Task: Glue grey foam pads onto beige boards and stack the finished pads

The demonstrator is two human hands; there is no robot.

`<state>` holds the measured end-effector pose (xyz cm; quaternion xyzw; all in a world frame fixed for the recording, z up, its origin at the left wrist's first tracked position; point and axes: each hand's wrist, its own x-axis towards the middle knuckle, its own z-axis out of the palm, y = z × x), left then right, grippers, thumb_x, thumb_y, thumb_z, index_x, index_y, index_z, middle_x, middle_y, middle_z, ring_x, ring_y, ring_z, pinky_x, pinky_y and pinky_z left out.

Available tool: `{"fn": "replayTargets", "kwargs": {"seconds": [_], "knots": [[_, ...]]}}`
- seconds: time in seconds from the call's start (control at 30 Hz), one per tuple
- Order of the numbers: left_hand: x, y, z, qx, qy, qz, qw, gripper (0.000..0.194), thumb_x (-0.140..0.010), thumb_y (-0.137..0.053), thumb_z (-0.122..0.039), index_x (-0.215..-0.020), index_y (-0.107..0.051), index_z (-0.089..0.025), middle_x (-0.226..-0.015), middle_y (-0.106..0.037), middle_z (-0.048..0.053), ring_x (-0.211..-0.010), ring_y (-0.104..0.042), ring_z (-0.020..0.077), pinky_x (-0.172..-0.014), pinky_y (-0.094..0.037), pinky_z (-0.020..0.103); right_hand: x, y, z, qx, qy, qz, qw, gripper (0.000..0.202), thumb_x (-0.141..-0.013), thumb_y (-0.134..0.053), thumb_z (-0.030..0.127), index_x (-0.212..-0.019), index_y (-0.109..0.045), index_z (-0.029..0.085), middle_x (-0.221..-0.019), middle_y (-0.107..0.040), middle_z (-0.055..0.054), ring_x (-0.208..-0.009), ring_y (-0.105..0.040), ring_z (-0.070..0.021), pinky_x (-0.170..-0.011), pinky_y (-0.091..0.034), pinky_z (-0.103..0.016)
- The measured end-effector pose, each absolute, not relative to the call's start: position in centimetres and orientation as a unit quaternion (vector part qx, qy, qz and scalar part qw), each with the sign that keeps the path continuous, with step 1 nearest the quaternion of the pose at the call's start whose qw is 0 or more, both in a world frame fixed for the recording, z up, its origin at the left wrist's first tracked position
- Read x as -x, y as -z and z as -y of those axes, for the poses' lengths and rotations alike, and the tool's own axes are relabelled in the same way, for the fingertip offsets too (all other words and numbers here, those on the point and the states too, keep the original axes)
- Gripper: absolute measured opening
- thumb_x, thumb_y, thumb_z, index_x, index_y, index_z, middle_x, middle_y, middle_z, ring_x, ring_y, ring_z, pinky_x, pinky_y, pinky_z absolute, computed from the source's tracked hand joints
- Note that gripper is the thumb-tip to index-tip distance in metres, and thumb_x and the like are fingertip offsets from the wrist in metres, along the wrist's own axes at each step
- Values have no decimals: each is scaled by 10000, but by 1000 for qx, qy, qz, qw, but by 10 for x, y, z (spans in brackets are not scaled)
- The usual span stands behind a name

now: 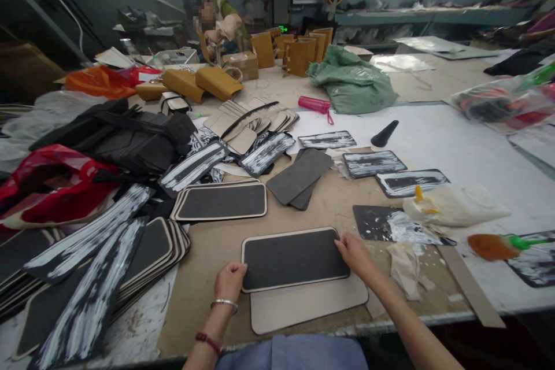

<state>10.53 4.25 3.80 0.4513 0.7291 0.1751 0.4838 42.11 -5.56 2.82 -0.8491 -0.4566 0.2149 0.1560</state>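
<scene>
A black panel with a cream border (295, 259) lies at the front middle, overlapping a cream panel (309, 304) nearer my body. At its left edge, my left hand (229, 282) pinches the border between thumb and bent fingers. My right hand (354, 254) grips the same panel near its upper right corner. Just behind, a short stack of similar bordered panels (222, 201) rests on the brown board, beside two crossed plain dark grey pieces (299, 178).
White-smeared black strips (373, 163) lie behind and right. A glue bottle (455, 205) and an orange-brown bottle (494, 247) stand out at right. Stacked panels (151, 254), a red bag (56, 185) and black bags (147, 133) fill the left. A person (221, 20) bends at the far side.
</scene>
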Motion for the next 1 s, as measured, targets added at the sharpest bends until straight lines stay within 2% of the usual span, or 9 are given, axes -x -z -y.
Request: {"fn": "replayTargets", "kwargs": {"seconds": [0.53,1.0], "knots": [[-107,-26,-42,-447,-181,-760,436,165,-564,-596,-261,-434,-541,-175,-390,-484,-29,-501,-521,154,-474,-346,223,-418,-20,52,854,-184,474,109,212,-799,-442,256,-604,-363,230,-627,-507,-29,-618,-518,-183,-598,-368,-284],[-102,-29,-44,-500,-120,-742,430,174,-600,-539,-313,-480,-552,-187,-419,-522,-16,-497,-520,173,-494,-347,249,-409,-28,52,869,-173,458,63,147,-850,-446,231,-734,-504,163,-757,-583,-71,-731,-543,-181,-653,-372,-256]]}}
